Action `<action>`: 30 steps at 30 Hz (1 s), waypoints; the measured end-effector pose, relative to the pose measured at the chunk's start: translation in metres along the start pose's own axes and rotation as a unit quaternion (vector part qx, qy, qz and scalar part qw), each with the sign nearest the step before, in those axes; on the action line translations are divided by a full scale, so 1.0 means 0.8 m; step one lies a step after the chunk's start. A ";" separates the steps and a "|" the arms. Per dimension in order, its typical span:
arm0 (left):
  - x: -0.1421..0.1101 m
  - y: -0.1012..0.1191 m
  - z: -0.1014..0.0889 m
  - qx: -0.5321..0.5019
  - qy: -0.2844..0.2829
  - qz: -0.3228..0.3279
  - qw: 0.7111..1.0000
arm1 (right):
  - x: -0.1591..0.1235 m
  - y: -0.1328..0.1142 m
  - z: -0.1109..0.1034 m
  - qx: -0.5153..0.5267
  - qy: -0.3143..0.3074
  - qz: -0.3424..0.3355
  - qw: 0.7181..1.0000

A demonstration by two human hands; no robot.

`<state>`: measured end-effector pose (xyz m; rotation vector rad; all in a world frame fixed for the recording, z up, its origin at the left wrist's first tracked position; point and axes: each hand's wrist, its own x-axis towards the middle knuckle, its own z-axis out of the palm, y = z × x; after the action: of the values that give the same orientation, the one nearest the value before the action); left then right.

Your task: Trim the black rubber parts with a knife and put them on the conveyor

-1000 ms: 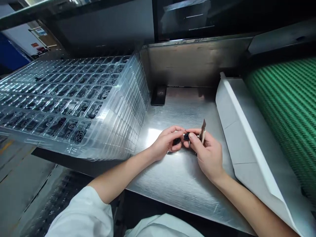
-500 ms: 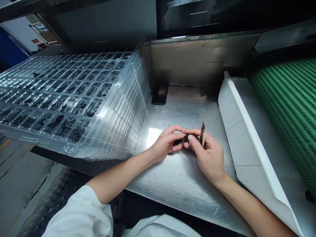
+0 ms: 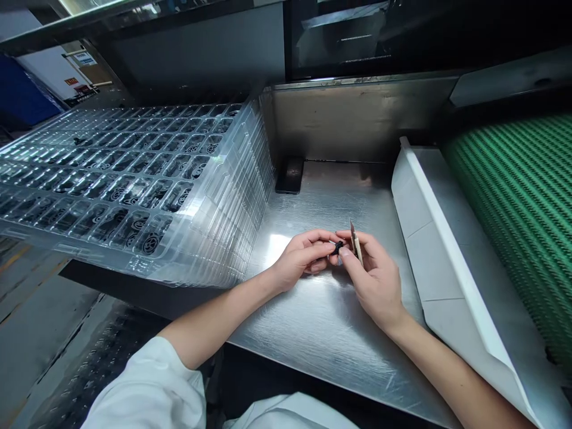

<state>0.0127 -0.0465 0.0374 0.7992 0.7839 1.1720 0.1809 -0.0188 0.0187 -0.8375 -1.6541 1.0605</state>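
Note:
A small black plastic part point(image 3: 336, 247) is pinched between the fingertips of both hands above the metal worktop. My left hand point(image 3: 300, 257) is closed, its thumb and forefinger on the part's left side. From the other side, my right hand point(image 3: 378, 274) steadies the part with thumb and fingertips. Tucked in that same right hand is a craft knife point(image 3: 356, 243), with its pointed blade up and a pale handle. The lower end of the handle is hidden by the palm, and the part's finer shape is too small to make out.
Clear plastic compartment trays point(image 3: 214, 202) stand in a tall stack at left, with black round parts in the top one. A black phone point(image 3: 289, 175) lies at the back of the metal worktop point(image 3: 313, 333). At right are a white angled guard point(image 3: 440, 238) and a green belt point(image 3: 518, 202).
The black part has been turned between the fingers and its round face no longer shows. The knife blade has shifted left and leans more to the left. The camera view has tilted slightly.

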 end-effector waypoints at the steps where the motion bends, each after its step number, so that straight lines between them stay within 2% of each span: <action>1: -0.001 0.002 0.001 0.009 -0.003 0.001 1.000 | 0.000 0.000 0.000 -0.004 -0.001 -0.006 1.000; 9: -0.003 0.002 0.004 0.051 -0.003 -0.007 0.999 | 0.002 -0.001 -0.001 -0.037 -0.029 -0.033 0.998; 18: -0.001 -0.001 0.002 0.007 0.032 -0.016 0.999 | 0.004 -0.002 -0.002 -0.070 -0.054 -0.073 0.993; 24: -0.003 0.008 0.004 -0.022 0.045 -0.013 0.999 | 0.007 -0.015 -0.005 -0.088 -0.036 -0.118 0.988; 30: -0.006 0.017 0.005 -0.052 0.062 0.022 0.996 | 0.006 -0.012 -0.006 -0.115 -0.021 -0.113 0.987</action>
<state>0.0090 -0.0491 0.0514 0.6649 0.8032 1.3021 0.1834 -0.0173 0.0302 -0.7563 -1.8818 0.7449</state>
